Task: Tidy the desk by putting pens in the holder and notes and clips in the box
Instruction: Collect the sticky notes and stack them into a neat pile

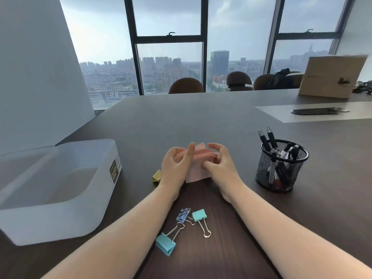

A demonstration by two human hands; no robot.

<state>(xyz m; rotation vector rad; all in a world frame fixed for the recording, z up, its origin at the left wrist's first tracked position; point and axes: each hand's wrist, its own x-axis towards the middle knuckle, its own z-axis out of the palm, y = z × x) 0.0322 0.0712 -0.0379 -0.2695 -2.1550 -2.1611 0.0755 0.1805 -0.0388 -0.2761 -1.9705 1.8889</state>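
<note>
This is a high-rise office meeting room: a long dark conference table (pixel 201 117) lined on its far side with brown office chairs (pixel 186 85), and floor-to-ceiling windows (pixel 169 57) looking over a city skyline. Stationery fits it too, namely a mesh pen holder (pixel 281 166) and binder clips (pixel 191 224)

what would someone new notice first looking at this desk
Both hands, the left hand and right hand, meet at mid-desk around a stack of pink sticky notes. To the right stands a black mesh holder already full of pens; to the left sits an open translucent box. Near the front edge, between the forearms, lie three binder clips, with a yellow clip beside the left wrist.
</note>
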